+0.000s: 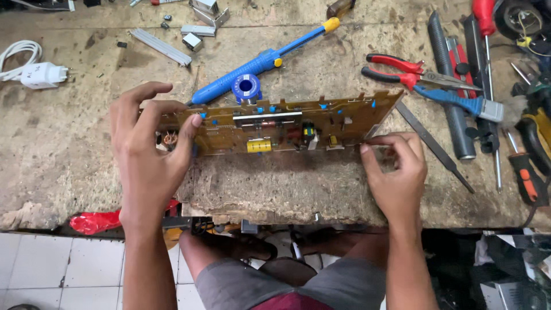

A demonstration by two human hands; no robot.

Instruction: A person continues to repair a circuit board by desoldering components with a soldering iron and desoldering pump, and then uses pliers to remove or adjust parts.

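Observation:
A long brown circuit board point(287, 123) with a yellow capacitor, small coils and blue parts stands tilted on its long edge on the worn workbench point(63, 155). My left hand point(150, 155) grips its left end, thumb on the component face and fingers over the top edge. My right hand point(396, 172) pinches the board's lower right corner with thumb and fingertips. A blue soldering tool point(264, 60) and a blue solder reel point(247, 87) lie just behind the board.
Red-handled pliers point(402, 70), blue-handled pliers point(459, 100), a flat file point(433, 146), screwdrivers and a dark tube crowd the right side. A white plug adapter with cable point(43, 74) lies at left. Metal strips sit at the back. A red object point(94, 221) hangs below the bench edge.

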